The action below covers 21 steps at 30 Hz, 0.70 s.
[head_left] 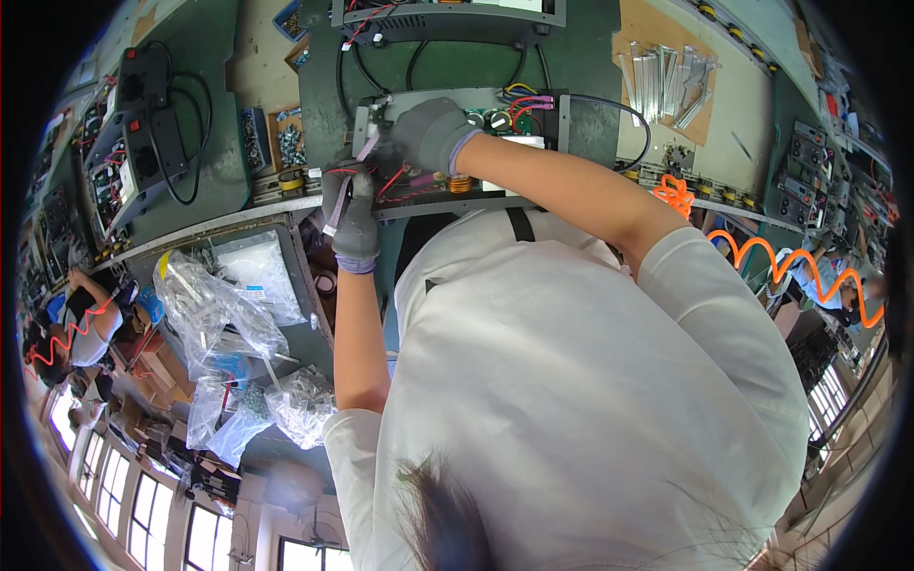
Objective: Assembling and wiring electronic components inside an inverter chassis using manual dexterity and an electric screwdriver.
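Directly in front of me lies an open grey metal case (564,122) with a circuit board (497,118), coloured wires and a copper coil (460,184) inside. My left hand (354,217), in a grey glove, is at the case's near left corner. Its fingers are closed on a pale flat strip like a ribbon cable (367,146), which runs up toward the case's left end. Over the left part of the case is my right hand (433,131), also gloved, with its fingers curled down at that end. Whatever its fingertips grip is hidden.
Another case (447,19) stands beyond this one. Clear strips (657,81) lie on cardboard at the right, near an orange coiled hose (757,249). Small-parts boxes (288,135) and black units (143,143) are leftward. Plastic bags (214,305) cover a lower surface. People work at both sides.
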Each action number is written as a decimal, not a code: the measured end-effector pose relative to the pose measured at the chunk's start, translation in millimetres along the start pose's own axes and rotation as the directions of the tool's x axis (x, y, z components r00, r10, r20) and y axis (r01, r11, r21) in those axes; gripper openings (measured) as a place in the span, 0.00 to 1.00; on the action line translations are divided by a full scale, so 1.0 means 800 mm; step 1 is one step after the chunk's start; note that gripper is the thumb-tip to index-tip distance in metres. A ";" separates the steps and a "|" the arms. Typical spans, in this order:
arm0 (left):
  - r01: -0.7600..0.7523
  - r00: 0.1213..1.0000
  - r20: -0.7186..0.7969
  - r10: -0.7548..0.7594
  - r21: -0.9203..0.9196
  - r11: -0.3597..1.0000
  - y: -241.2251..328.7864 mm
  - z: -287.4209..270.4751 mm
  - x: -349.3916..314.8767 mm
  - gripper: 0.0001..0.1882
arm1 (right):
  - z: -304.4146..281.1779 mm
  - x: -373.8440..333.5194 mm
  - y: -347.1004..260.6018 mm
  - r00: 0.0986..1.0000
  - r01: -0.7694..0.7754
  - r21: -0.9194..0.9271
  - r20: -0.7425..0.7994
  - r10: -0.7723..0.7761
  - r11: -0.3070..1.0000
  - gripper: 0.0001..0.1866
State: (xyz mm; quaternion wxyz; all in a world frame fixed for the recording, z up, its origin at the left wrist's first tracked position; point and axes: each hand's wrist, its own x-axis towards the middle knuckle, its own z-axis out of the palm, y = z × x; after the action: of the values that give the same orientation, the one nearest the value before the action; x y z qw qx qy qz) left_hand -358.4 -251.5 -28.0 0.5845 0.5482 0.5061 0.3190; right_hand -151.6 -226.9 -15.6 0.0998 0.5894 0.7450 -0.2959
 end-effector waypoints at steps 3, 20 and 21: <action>-0.126 0.992 -0.005 0.127 0.086 0.988 0.000 0.002 0.004 0.12 | -0.001 -0.006 -0.001 0.999 -0.044 0.068 -0.017 0.045 0.997 0.11; -0.153 0.987 -0.037 0.159 0.135 0.979 0.010 0.008 0.001 0.12 | 0.006 -0.006 -0.001 0.997 -0.064 0.072 -0.029 0.066 0.995 0.10; -0.152 0.987 -0.032 0.158 0.136 0.979 0.004 0.006 0.002 0.12 | 0.007 -0.005 -0.002 0.997 -0.067 0.075 -0.028 0.070 0.995 0.10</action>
State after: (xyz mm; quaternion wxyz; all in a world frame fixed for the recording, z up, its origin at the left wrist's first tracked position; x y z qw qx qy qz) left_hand -352.8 -251.1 -25.6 0.5092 0.6167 0.4942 0.3407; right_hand -152.7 -233.6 -17.2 0.0766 0.6224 0.7143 -0.3107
